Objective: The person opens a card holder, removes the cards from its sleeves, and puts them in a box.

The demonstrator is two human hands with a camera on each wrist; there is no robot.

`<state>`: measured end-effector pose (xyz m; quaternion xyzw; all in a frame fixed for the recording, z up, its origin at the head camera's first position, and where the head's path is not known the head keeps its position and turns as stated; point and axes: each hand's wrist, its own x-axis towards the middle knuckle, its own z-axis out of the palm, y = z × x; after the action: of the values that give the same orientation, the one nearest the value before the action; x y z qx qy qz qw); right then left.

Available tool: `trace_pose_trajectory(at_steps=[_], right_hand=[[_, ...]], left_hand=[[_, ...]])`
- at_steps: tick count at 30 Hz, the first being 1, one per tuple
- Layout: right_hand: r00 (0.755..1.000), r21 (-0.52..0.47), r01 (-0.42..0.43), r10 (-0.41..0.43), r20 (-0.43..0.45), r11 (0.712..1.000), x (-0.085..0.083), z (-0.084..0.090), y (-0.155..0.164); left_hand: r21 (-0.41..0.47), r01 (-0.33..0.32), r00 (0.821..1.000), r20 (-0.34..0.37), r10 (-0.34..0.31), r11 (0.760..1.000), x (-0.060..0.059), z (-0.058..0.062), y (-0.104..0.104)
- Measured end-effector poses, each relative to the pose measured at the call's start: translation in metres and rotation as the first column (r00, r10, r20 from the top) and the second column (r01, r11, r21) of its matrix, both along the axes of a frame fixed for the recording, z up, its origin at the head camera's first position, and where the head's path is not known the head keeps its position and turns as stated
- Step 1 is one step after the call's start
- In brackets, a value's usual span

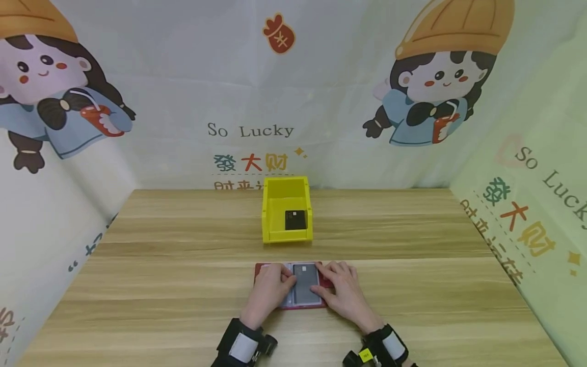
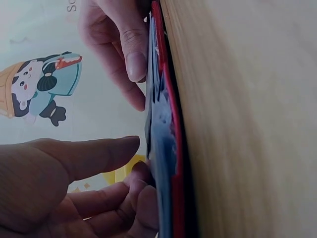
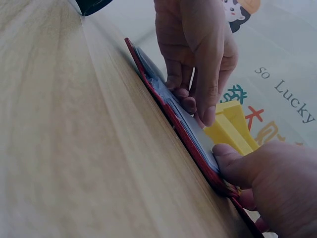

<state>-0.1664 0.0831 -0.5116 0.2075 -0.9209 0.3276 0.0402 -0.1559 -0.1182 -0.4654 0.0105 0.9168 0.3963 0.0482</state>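
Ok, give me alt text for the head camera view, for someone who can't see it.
Two hands, the left hand and right hand, press on a red card holder lying open on a wooden table, a grey card between them. Behind it stands a yellow bin holding a black card, against a cartoon-printed backdrop.

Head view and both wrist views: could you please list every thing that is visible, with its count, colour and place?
Wooden table: one, light brown, fills the lower half of the view.
Yellow plastic bin: one, yellow, at the table's middle, toward the back.
Black card: one, black, inside the bin.
Red card holder: one, red with clear sleeves, lying open at the near edge.
Grey card: one, grey, on the holder.
Printed cartoon backdrop: pale, behind and at both sides.
Left hand: fingers on the holder.
Right hand: fingers on the holder.
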Motion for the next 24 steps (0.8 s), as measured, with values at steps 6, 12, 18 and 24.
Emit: trace_pose_trajectory(at_steps=[6, 12, 18, 24], right_hand=[[1.0, 0.009, 0.003, -0.004, 0.013, 1.0, 0.0007, -0.0008, 0.0009], [1.0, 0.002, 0.007, -0.007, 0.012, 1.0, 0.0004, -0.0006, 0.0003], [1.0, 0.0, 0.002, -0.002, -0.005, 1.0, 0.0005, 0.0004, 0.0002], [1.0, 0.008, -0.004, 0.004, -0.013, 1.0, 0.0001, 0.0003, 0.0008]], left_hand=[[0.031, 0.001, 1.0, -0.012, -0.001, 1.0, 0.001, -0.0034, -0.0018], [0.066, 0.006, 0.999, -0.05, -0.003, 0.998, 0.0005, -0.0059, -0.0042], [0.077, 0.012, 0.998, -0.066, -0.007, 0.997, -0.0015, -0.0076, -0.006], [0.097, 0.024, 0.999, -0.042, -0.02, 0.995, -0.0022, -0.0075, -0.0067]])
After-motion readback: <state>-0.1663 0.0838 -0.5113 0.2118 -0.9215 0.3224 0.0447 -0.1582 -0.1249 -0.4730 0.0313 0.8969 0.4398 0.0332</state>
